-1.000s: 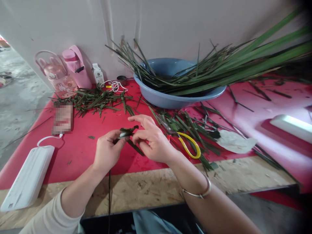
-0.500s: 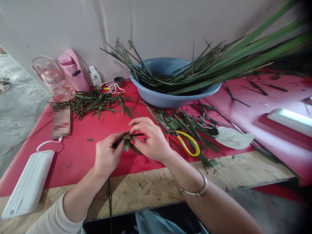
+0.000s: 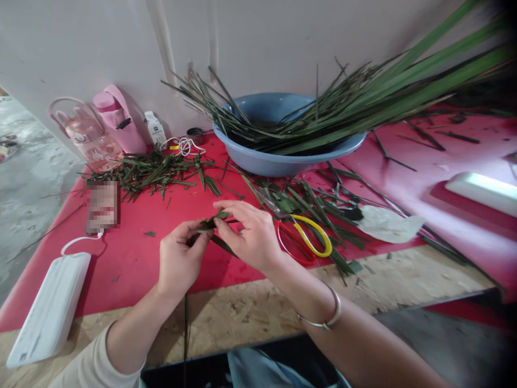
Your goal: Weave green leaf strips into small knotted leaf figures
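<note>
My left hand (image 3: 180, 258) and my right hand (image 3: 249, 234) meet over the red table top (image 3: 137, 253), both pinching a folded green leaf strip (image 3: 213, 222). One end of the strip slants down to the right under my right palm; a thin dark strand hangs down from my left hand past the table edge. Right of my right hand lie scissors (image 3: 307, 237) with one yellow and one red handle. A silver bangle sits on my right wrist.
A blue basin (image 3: 283, 156) at the back holds long green leaves that reach far right. Cut leaf scraps (image 3: 153, 170) lie at the back left and around the scissors. A white power bank (image 3: 48, 310), phone (image 3: 102, 206), pink bottles (image 3: 117, 121) and white paper (image 3: 385, 225) also lie there.
My fingers have worked the leaf strip: its folded end stood up between the hands half a second ago and now lies flatter under my right fingertips. The view has shifted slightly.
</note>
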`<state>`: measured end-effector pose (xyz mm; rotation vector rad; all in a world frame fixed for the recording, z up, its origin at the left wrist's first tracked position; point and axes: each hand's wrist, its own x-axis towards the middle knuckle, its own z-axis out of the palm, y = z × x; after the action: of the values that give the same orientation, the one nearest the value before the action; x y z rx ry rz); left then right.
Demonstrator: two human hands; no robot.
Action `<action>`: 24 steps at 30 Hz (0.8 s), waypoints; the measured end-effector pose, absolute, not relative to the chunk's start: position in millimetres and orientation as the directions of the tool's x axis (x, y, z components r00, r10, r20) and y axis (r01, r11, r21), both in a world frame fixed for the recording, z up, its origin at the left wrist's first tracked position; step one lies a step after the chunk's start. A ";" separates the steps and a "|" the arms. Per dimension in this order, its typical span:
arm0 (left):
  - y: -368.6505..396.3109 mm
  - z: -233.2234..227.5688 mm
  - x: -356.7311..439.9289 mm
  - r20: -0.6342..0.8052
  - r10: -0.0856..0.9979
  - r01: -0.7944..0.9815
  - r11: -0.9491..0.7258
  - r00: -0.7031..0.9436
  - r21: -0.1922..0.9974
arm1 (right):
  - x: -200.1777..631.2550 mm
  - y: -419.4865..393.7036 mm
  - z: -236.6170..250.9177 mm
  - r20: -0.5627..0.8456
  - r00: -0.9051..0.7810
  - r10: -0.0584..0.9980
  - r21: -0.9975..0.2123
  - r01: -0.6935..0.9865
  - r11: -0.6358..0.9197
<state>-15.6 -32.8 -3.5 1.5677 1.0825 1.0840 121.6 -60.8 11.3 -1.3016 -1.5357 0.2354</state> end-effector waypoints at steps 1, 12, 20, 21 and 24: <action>-32.8 -3.0 -13.8 0.110 0.966 0.086 -0.133 0.232 0.987 | 119.7 -60.2 10.9 0.527 0.219 0.822 -0.778 0.513 0.362; -24.9 -12.0 -9.6 -0.136 0.938 -0.193 0.205 0.318 0.960 | 111.1 -57.0 2.3 0.340 0.343 0.876 -0.934 0.230 0.272; -31.6 -11.1 -7.3 0.011 0.980 -0.128 0.015 0.199 0.992 | 103.6 -62.4 4.8 0.469 0.324 0.821 -0.870 0.329 0.367; -31.3 -11.9 -7.9 0.043 0.982 -0.088 -0.028 0.184 0.996 | 103.2 -62.4 4.7 0.456 0.330 0.827 -0.878 0.319 0.357; -30.7 -13.0 -9.7 0.106 0.979 -0.026 -0.103 0.175 0.994 | 102.3 -63.1 4.9 0.423 0.354 0.834 -0.898 0.289 0.333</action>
<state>-9.7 -30.7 -13.0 1.3513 1.0137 1.1603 102.3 -63.1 4.9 -1.2270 -1.2041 0.5000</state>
